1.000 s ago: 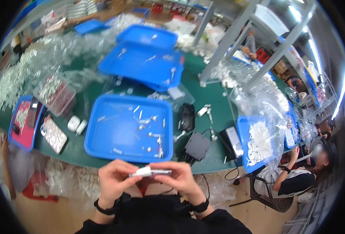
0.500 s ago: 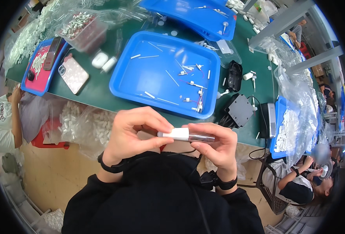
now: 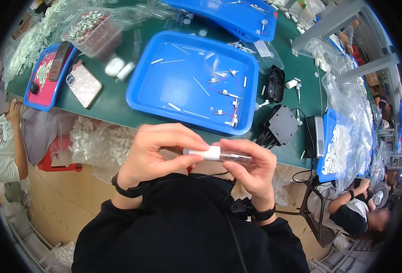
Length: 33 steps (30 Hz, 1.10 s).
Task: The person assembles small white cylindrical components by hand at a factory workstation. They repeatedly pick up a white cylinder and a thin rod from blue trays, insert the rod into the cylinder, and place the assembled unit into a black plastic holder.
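Observation:
A clear plastic tube (image 3: 236,157) with a white cylinder (image 3: 212,153) in its left part lies level between my hands, in front of my chest and just off the table's near edge. My left hand (image 3: 157,148) pinches the left part of the tube between thumb and fingers, partly covering the white cylinder. At the other end, my right hand (image 3: 254,164) has thumb and fingers closed around the clear part. Behind the hands a blue tray (image 3: 164,100) rests on the table, with thin white rods and small wired parts in it.
The green table (image 3: 114,109) also bears a phone (image 3: 83,85), a white earbud case (image 3: 115,67), a bin of small parts (image 3: 94,34), a black box (image 3: 280,123) with cables, and more blue trays (image 3: 219,20). Bags of white pieces (image 3: 112,145) hang below. Other people sit left and right.
My left fingers have shifted slightly right along the tube, over more of the white cylinder. The right hand keeps its hold. The whole view has tilted a little.

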Tool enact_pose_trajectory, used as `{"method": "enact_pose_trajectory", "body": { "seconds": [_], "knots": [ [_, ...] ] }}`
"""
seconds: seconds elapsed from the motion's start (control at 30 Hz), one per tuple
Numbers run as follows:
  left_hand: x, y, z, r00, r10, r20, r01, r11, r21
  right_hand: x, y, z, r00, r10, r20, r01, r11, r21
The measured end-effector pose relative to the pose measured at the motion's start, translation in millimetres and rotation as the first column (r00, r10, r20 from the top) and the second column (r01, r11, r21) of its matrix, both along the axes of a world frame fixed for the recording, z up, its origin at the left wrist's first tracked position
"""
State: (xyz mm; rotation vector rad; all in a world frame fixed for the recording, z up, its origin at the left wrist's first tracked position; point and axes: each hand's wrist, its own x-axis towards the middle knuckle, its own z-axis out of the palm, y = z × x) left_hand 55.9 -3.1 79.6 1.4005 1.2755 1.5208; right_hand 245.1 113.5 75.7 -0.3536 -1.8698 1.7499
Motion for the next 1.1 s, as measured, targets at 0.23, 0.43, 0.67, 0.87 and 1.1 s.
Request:
{"method": "enact_pose_trajectory", "body": {
  "seconds": [0.23, 0.43, 0.67, 0.87, 1.1],
  "knots": [
    [14.9, 6.7, 0.2, 0.917, 0.193, 0.35, -0.137, 0.975, -0.177, -6.8, 1.7, 0.8, 0.987, -0.093, 0.131, 0.067, 0.978, 0.196],
    [11.8, 1.1, -15.4, 0.943, 0.095, 0.32, -0.095, 0.995, -0.015, -6.6, -0.6, 2.9, 0.997, -0.067, 0.041, 0.063, 0.992, 0.108],
    [19.4, -0.2, -1.9, 0.954, 0.278, 0.11, -0.281, 0.959, 0.017, -12.7, -6.2, 12.1, 0.994, -0.088, 0.064, 0.081, 0.991, 0.104],
    [25.7, -4.4, 9.7, 0.941, 0.307, -0.143, -0.285, 0.946, 0.155, -6.9, -9.3, 17.2, 0.996, -0.091, 0.013, 0.084, 0.958, 0.274],
    [21.9, -0.8, 9.9, 0.963, 0.256, -0.081, -0.24, 0.956, 0.167, -11.0, -4.6, 28.7, 0.99, -0.138, -0.022, 0.132, 0.873, 0.47]
  ]
}}
